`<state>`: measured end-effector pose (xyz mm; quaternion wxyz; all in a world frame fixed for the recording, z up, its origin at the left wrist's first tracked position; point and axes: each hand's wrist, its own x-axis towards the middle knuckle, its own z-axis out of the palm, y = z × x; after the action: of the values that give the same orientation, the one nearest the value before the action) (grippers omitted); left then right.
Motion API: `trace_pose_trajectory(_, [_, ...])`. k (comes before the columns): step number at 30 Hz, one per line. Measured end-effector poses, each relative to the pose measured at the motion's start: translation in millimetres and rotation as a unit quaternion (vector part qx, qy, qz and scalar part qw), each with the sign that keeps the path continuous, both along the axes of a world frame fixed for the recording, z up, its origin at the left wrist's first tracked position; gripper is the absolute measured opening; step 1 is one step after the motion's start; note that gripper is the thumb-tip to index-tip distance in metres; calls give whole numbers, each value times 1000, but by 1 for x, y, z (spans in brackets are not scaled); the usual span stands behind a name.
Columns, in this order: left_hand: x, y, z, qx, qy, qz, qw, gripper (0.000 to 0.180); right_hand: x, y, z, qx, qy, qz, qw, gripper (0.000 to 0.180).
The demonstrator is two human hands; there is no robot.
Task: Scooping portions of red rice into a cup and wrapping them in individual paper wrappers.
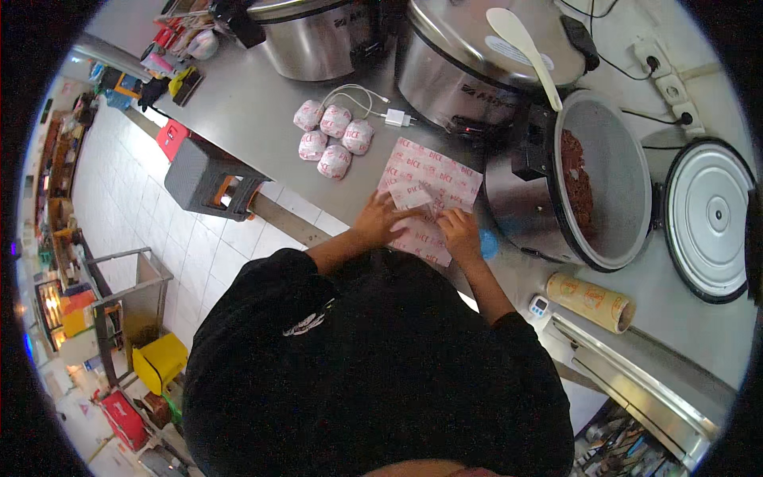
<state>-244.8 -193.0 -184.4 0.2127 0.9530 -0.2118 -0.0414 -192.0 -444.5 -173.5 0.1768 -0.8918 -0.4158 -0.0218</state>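
Note:
A sheet of white wrapping paper with red print lies on the steel counter in front of me. On it sits a smaller piece of the same paper, partly folded over; what is inside it, if anything, is hidden. My left hand rests at the left edge of this folded part, fingers stretched and apart. At the right side, my right hand has its fingers bent together on the paper's edge. Several round paper-wrapped bundles sit in a group at the far left of the sheet.
An open cooker holding brown food stands at the right, its lid swung out. Behind are a closed cooker with a white rice paddle on top and another cooker. A charger, film roll and small timer lie nearby.

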Motion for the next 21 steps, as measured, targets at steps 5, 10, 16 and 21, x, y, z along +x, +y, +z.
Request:
trace_pose_trajectory(5, [9, 9, 34, 11, -161, 63, 985, 39, -6, 6, -11, 40, -40, -30, 998, 16])
trace_pose_trajectory(10, [48, -3, 46, 45, -232, 36, 971, 34, -5, 6, -7, 27, -47, -23, 998, 22])
trace_pose_trajectory(16, [51, 53, 6, 113, -140, -120, 976, 27, -8, -3, -9, 52, 5, -49, 997, 19])
trace_pose_trajectory(21, [42, 62, -6, -55, -87, -146, 984, 25, -14, 8, 3, 119, 86, -75, 986, 19])
